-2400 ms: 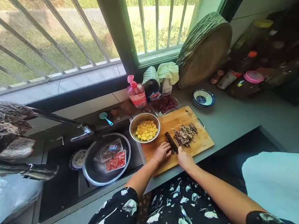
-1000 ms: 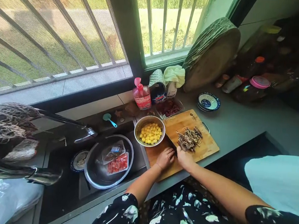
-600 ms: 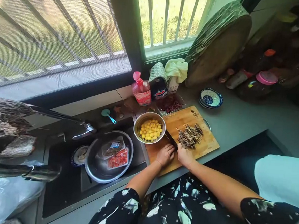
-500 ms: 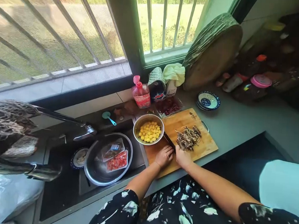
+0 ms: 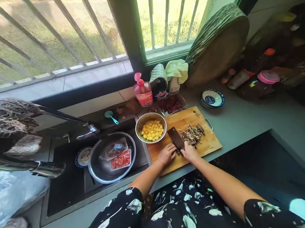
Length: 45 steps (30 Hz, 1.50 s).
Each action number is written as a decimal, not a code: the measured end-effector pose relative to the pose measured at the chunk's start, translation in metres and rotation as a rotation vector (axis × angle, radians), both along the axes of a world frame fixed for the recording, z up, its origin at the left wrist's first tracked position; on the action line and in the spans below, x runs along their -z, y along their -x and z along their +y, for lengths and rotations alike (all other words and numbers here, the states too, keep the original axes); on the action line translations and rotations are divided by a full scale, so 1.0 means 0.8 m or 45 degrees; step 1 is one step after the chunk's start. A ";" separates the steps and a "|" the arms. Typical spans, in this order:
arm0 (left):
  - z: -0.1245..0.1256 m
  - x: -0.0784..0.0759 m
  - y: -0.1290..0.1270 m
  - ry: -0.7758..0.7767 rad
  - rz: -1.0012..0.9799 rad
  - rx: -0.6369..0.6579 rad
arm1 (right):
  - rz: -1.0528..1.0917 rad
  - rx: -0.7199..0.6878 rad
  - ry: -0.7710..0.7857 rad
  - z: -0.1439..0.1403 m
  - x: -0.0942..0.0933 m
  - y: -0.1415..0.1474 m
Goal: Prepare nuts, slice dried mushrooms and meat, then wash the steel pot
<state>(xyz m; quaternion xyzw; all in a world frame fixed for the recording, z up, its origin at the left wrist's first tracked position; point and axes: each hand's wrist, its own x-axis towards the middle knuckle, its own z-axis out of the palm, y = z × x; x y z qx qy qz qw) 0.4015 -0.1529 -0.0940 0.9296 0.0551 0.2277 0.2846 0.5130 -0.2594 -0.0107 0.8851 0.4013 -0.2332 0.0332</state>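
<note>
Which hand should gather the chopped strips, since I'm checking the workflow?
Probably the right hand: it holds the cleaver beside the strips. The left hand rests farther away.

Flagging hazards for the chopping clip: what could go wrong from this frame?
1. The left hand lies right beside the cleaver held in the right hand; a slip could nick its fingers.
2. The metal bowl of yellow pieces touches the wooden cutting board next to the blade and could get knocked toward the sink.
3. The board's near corner reaches the counter edge, so it might shift.
</note>
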 end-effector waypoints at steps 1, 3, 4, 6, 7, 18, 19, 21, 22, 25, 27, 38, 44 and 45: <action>0.000 -0.001 0.000 -0.003 -0.003 -0.004 | 0.013 -0.003 -0.022 -0.002 0.000 -0.003; -0.001 -0.002 0.000 -0.011 -0.011 -0.011 | 0.009 0.020 -0.056 -0.008 0.001 -0.006; -0.002 -0.003 0.000 -0.013 -0.018 -0.014 | -0.009 0.050 -0.065 -0.011 0.001 -0.006; -0.002 -0.004 0.000 -0.013 -0.033 -0.016 | -0.052 0.106 -0.060 -0.016 0.002 -0.005; -0.003 -0.005 0.000 -0.012 -0.037 -0.017 | -0.076 0.120 -0.049 -0.017 0.001 -0.005; -0.002 -0.018 0.005 -0.122 0.167 0.061 | -0.166 -0.013 0.007 -0.022 -0.008 0.004; -0.002 -0.019 0.005 -0.123 0.171 0.060 | -0.178 -0.021 0.018 -0.020 -0.007 0.006; -0.003 -0.023 0.005 -0.120 0.172 0.057 | -0.185 -0.025 0.035 -0.019 -0.005 0.006; -0.004 -0.024 0.005 -0.119 0.170 0.056 | -0.174 -0.027 0.034 -0.019 -0.004 0.003; -0.005 -0.028 0.004 -0.126 0.165 0.074 | -0.129 -0.021 -0.009 -0.024 -0.004 -0.012; -0.004 -0.030 0.004 -0.144 0.167 0.093 | -0.134 0.021 -0.038 -0.028 -0.005 -0.023; -0.014 -0.044 -0.037 -0.135 0.317 0.045 | -0.139 0.119 -0.325 -0.057 -0.019 -0.041; 0.021 -0.105 -0.056 0.052 0.413 -0.282 | -0.178 0.220 -0.577 -0.086 -0.001 -0.074; 0.045 -0.117 -0.051 0.052 0.446 -0.387 | -0.172 0.238 -0.616 -0.090 0.003 -0.078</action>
